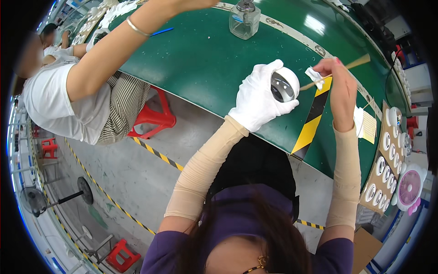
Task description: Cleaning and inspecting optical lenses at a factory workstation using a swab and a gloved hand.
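My left hand (261,97), in a white glove, is wrapped around a white ball-shaped housing (291,76). A shiny dark dome (282,87) is set in the housing and faces right. My bare right hand (340,84) is closed on a thin wooden stick (358,62) with a wider, pale far end. Its narrow end reaches to the right edge of the housing; whether it touches I cannot tell. A small crumpled white cloth (315,77) is also at the right fingertips.
On the green table (196,59) stands a glass pump bottle (245,20). Yellow-black tape (312,121) crosses the near edge. A yellow pad (368,128) and a board of white rings (378,182) lie right, beside a pink fan (409,187). A co-worker's arm (114,55) reaches in from the left.
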Demonstrator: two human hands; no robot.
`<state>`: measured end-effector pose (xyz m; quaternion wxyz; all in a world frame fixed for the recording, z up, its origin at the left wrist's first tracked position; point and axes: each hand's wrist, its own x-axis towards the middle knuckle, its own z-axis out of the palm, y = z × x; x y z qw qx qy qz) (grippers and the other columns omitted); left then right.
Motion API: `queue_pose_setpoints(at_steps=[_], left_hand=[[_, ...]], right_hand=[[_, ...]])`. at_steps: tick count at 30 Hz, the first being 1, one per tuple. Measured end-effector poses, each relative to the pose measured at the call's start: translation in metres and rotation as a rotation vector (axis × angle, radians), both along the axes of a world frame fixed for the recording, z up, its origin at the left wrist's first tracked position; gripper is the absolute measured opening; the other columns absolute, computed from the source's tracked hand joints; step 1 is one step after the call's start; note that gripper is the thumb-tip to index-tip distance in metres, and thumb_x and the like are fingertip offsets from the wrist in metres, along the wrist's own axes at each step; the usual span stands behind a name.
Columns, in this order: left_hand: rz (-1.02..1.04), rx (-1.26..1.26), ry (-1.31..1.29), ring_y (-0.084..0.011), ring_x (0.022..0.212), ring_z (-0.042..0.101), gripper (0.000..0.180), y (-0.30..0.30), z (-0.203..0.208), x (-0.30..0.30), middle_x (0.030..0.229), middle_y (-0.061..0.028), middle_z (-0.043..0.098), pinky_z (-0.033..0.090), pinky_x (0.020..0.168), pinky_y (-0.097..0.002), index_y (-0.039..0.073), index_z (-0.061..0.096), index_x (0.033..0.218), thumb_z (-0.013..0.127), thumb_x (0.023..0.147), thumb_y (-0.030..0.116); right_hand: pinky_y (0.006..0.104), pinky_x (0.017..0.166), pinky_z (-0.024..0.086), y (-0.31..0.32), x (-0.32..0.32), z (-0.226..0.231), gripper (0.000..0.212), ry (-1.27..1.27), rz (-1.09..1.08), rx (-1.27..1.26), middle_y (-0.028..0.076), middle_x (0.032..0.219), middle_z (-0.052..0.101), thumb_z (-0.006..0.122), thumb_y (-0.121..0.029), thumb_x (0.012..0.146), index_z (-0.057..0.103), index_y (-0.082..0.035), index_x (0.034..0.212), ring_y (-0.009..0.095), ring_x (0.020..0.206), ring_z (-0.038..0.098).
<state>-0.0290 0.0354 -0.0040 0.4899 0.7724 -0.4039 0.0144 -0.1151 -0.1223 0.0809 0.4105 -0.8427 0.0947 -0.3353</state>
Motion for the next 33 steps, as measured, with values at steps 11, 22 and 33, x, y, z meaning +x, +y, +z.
queue_pose_setpoints(at_steps=[11,22,33], left_hand=[[0.093,0.117,0.002,-0.0348,0.101,0.062,0.091,-0.003,0.013,-0.007,0.117,-0.0194,0.056,0.053,0.083,-0.042,0.006,0.043,0.134,0.086,0.063,0.043],[0.121,0.07,-0.028,-0.0348,0.1,0.062,0.091,-0.006,0.008,-0.009,0.115,-0.0186,0.056,0.052,0.084,-0.042,0.004,0.043,0.135,0.086,0.064,0.043],[0.121,0.028,-0.002,-0.0349,0.103,0.061,0.091,-0.008,0.003,-0.012,0.118,-0.0184,0.055,0.051,0.085,-0.0413,0.006,0.043,0.136,0.088,0.063,0.036]], right_hand=[[0.0347,0.086,0.056,0.03,-0.045,-0.031,0.015,-0.063,0.121,-0.048,0.02,0.108,0.067,0.053,0.004,0.095,0.064,0.009,0.103,0.028,0.095,0.07],[0.0343,0.085,0.056,0.041,-0.044,-0.044,0.014,-0.159,0.123,-0.153,0.022,0.108,0.068,0.055,0.01,0.092,0.065,0.008,0.102,0.031,0.093,0.071],[0.0302,0.08,0.057,0.045,-0.019,-0.054,0.015,-0.298,0.086,-0.366,0.017,0.098,0.072,0.057,0.011,0.089,0.065,0.007,0.101,0.026,0.092,0.072]])
